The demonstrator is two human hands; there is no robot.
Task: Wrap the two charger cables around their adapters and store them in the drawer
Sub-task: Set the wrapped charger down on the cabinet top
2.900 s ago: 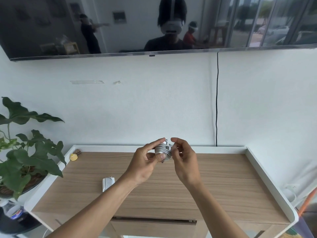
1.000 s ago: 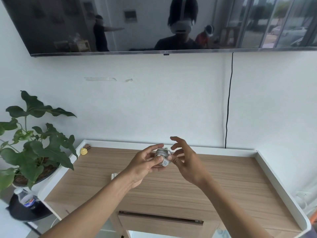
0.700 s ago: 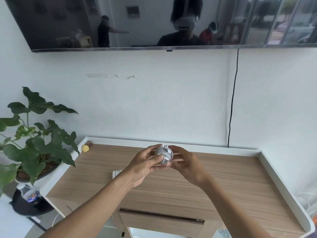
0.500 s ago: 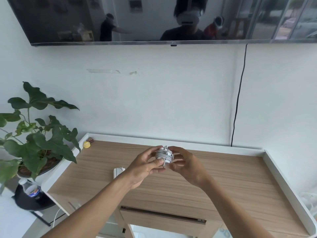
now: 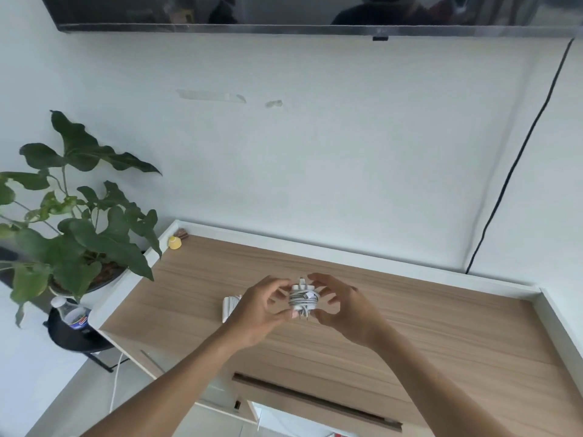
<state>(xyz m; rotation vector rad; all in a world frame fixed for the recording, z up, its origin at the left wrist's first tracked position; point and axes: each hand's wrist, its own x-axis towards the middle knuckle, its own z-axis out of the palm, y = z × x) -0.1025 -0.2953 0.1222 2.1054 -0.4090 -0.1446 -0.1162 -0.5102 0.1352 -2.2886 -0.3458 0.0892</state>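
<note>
Above the wooden desk top point(image 5: 426, 326) I hold a white charger adapter point(image 5: 303, 298) with its grey-white cable coiled around it, prongs pointing up. My left hand point(image 5: 257, 313) pinches it from the left with thumb below and fingers on top. My right hand point(image 5: 345, 305) cups it from the right, fingertips on the coil. A second white wrapped charger point(image 5: 229, 307) lies on the desk, mostly hidden behind my left hand. The drawer point(image 5: 315, 402) under the desk front is shut, showing its dark handle slot.
The desk has a raised white rim point(image 5: 347, 249). A small yellow object point(image 5: 174, 242) sits in its back left corner. A potted plant point(image 5: 79, 222) and a water bottle point(image 5: 72, 313) stand to the left. A black cable point(image 5: 517, 159) runs down the wall.
The view has tilted down and shifted left. Both hands stay on the wrapped adapter; my right fingers have closed in around the coil.
</note>
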